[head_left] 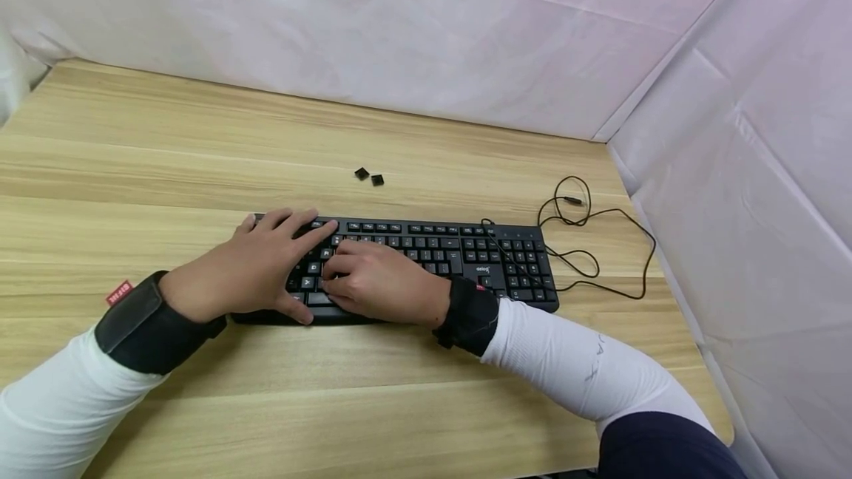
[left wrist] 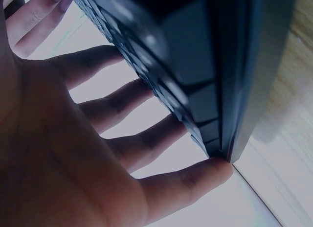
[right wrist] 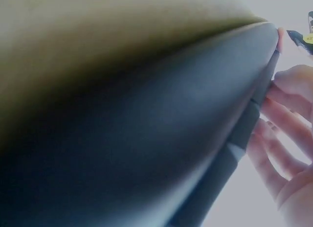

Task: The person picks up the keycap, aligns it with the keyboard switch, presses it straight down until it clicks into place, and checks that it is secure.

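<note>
A black keyboard (head_left: 495, 272) lies on the wooden table. Across its left end spreads my left hand (head_left: 242, 265), fingers fairly straight and thumb near the front edge. In the left wrist view, several fingertips of the left hand (left wrist: 93, 134) touch the keyboard (left wrist: 195, 56) along its keys and edge. My right hand (head_left: 379, 283) is bent over the left-middle keys, fingers curled down and thumb beside them. In the right wrist view, fingers of the right hand (right wrist: 288, 139) meet the keys; whether a keycap is pinched between them is hidden.
Two small black keycaps (head_left: 377, 179) lie loose behind the keyboard. A thin black cable (head_left: 644, 257) loops over the table at the right, one strand crossing the number keys. White cloth walls (head_left: 426, 35) stand behind and at the right.
</note>
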A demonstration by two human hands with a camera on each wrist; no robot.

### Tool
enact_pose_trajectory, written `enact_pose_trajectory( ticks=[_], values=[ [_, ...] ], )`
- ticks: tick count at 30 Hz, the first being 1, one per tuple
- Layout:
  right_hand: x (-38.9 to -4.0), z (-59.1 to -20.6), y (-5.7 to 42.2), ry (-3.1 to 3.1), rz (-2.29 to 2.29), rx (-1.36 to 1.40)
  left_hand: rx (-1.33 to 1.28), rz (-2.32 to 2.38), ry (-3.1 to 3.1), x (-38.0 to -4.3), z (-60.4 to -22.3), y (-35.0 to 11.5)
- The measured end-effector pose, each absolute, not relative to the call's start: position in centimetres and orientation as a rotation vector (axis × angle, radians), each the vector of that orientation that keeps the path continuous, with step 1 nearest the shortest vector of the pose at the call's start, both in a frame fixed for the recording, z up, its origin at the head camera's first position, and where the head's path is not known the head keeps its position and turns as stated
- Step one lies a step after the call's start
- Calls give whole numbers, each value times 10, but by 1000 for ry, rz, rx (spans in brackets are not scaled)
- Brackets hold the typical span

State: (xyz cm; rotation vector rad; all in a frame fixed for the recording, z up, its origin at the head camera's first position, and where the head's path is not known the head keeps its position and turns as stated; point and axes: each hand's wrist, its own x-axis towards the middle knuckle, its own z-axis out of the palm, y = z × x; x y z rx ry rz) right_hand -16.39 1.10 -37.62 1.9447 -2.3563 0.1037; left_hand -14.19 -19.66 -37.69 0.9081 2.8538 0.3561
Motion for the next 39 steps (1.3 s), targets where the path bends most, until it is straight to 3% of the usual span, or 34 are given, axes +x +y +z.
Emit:
enact_pose_trajectory(
  ticks=[16, 20, 30, 39],
  values=[
    [-169, -377, 15, -2533, 62, 1921, 926, 343, 2845, -148, -383, -197],
    [-191, -368, 20, -2656, 231, 1898, 907, 358, 2839, -150, -386, -196],
    [-274, -349, 20, -3002, 220, 1341, 890, 327, 2855, -152, -387, -197],
    [-308, -357, 11, -3151, 67, 1192, 899, 352, 2856, -152, -387, -195]
  ],
)
